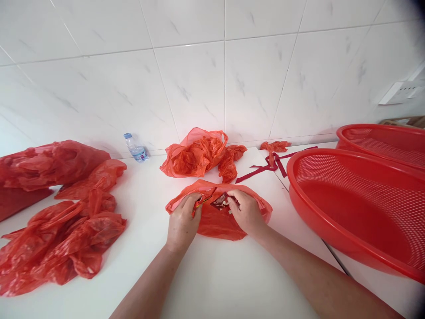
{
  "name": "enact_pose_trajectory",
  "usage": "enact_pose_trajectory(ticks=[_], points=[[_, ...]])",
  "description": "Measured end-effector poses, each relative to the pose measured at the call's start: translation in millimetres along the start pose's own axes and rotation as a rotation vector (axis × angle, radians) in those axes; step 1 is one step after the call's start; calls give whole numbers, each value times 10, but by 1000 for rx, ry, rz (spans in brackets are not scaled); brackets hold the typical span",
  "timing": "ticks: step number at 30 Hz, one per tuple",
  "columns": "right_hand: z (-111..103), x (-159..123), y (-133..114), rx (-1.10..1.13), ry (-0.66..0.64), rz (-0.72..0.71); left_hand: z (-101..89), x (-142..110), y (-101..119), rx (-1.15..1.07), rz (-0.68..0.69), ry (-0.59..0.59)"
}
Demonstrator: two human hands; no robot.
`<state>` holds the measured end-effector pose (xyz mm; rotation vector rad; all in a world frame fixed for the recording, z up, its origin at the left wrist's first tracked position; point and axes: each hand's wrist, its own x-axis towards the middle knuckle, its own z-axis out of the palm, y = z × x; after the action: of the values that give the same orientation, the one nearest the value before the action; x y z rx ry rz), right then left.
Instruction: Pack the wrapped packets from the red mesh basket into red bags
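A thin red plastic bag [217,223] lies flat on the white table [212,283] in front of me. My left hand [182,223] is closed on the bag's left edge near its mouth. My right hand [245,212] pinches a small dark red packet [220,202] at the bag's opening. Both hands rest on the bag, a hand's width apart.
A heap of crumpled red bags [63,235] covers the table's left side, and a bulging red bag [194,155] sits behind against the tiled wall. Dark red ribbons [270,166] lie at the back right. Two large red plastic baskets [358,208] fill the right. A small water bottle [136,148] stands by the wall.
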<state>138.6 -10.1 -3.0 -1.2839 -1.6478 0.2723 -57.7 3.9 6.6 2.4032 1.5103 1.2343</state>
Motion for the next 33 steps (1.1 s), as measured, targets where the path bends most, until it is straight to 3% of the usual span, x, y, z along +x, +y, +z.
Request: enact_pose_trajectory(ticks=[8, 14, 21, 26, 33], points=[[5, 11, -39, 53, -41, 89, 71, -3, -28, 13, 158, -15], [15, -7, -37, 48, -45, 67, 131, -19, -27, -23, 222, -131], [24, 28, -6, 79, -91, 30, 150, -22, -37, 58, 281, -155], [-70, 67, 85, -9, -140, 139, 153, -52, -22, 76, 192, -278], [-179, 37, -9, -203, -373, 201, 130, -53, -14, 48, 97, -308]])
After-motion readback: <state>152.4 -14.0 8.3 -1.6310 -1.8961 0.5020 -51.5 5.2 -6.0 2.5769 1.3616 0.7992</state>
